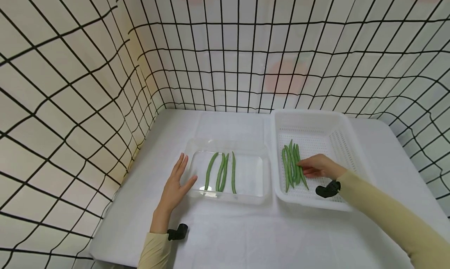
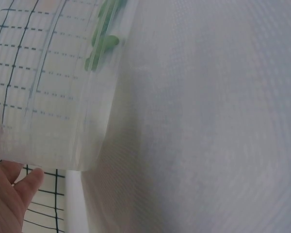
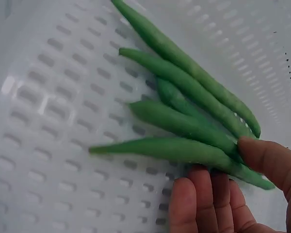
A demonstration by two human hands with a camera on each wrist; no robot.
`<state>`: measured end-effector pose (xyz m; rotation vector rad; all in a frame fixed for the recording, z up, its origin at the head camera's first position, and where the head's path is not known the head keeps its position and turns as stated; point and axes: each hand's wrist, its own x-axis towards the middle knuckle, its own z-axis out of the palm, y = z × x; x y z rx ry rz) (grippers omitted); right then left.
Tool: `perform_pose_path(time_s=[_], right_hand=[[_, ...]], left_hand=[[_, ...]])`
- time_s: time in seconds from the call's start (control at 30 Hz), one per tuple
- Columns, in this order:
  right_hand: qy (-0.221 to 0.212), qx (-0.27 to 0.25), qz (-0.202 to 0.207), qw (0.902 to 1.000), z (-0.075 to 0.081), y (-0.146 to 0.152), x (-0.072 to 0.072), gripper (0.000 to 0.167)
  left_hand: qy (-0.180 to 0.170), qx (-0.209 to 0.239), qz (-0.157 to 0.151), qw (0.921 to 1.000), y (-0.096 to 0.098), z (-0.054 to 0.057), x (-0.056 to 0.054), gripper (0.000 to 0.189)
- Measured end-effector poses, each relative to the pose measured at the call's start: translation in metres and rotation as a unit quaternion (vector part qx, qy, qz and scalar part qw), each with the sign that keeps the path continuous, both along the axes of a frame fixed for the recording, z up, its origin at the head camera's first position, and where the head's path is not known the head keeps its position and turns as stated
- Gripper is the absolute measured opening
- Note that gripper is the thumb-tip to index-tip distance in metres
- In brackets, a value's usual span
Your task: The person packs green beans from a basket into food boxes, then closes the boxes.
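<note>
In the head view my right hand (image 1: 318, 166) is inside the white basket (image 1: 355, 155), at the right edge of a bunch of green beans (image 1: 291, 165). The right wrist view shows the thumb and fingers pinching the lowest green bean (image 3: 169, 149), the thumb lying over its far part. Other beans (image 3: 194, 73) lie alongside it, pointing much the same way. My left hand (image 1: 174, 189), fingers straight and thumb spread, is at the left wall of a clear plastic container (image 1: 251, 175). Several green beans (image 1: 210, 171) lie upright in a loose row within that container.
Both containers stand side by side on a white-covered table (image 1: 246, 234). Black wire grid panels (image 1: 218, 61) rise behind the table and along its sides. The basket's floor and walls are perforated.
</note>
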<state>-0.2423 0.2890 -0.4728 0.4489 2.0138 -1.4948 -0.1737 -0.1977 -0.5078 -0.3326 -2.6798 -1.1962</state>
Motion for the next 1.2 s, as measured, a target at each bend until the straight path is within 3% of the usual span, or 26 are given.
perform_pose_path(time_s=[0.2,0.47,0.8,1.1,1.2], right_hand=[[-0.012,0.001,-0.014,0.9998,-0.004,-0.007,-0.005,0.025],[-0.011,-0.062,-0.037,0.9973,0.003,0.002,-0.004,0.011],[0.010,-0.114,-0.017,0.9933,0.037,0.001,0.001,0.009],[0.046,-0.131,0.008,0.9903,0.071,-0.040,0.000,0.009],[0.052,-0.124,0.020,0.9907,0.078,-0.058,0.000,0.017]], left_hand=[[0.002,0.002,0.000,1.0000,0.000,-0.001,0.000,0.075],[0.001,-0.001,0.001,1.0000,0.001,0.001,0.001,0.075],[0.001,-0.003,0.003,1.0000,0.000,0.001,0.000,0.075],[0.002,0.001,0.001,1.0000,-0.001,0.001,-0.001,0.074],[-0.001,0.001,0.000,1.0000,0.000,0.002,0.000,0.075]])
